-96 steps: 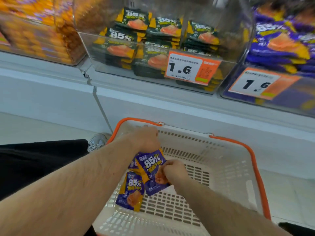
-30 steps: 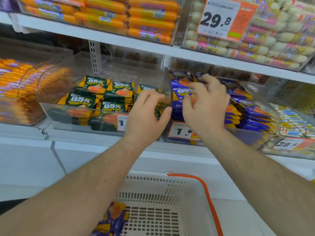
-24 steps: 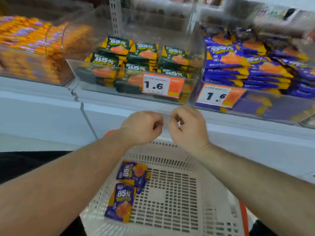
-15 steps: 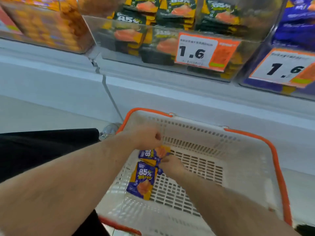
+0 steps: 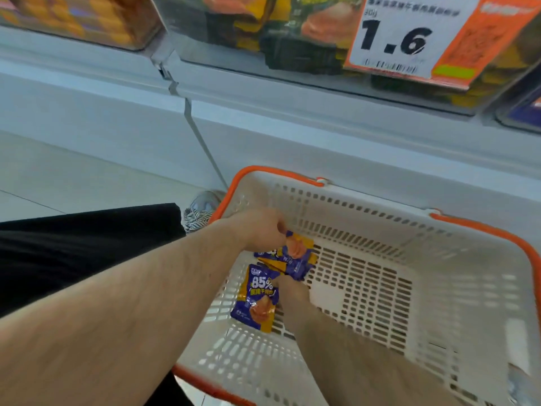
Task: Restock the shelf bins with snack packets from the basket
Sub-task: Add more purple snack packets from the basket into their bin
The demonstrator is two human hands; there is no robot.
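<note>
head | left hand pinches upper purple packet in white basket | right hand fingers reach lower purple packet on basket floor, grip cannot tell

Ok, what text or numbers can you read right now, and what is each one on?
"1.6" on the white and orange price tag at the front of the clear shelf bin.
"30g" at that tag's top left; the characters above it and the barcode digits are too blurred to read.
"85%" on the purple snack packet lying in the basket; the yellow characters under it are too blurred.
Second purple packet, held by the left hand: print unreadable.
</note>
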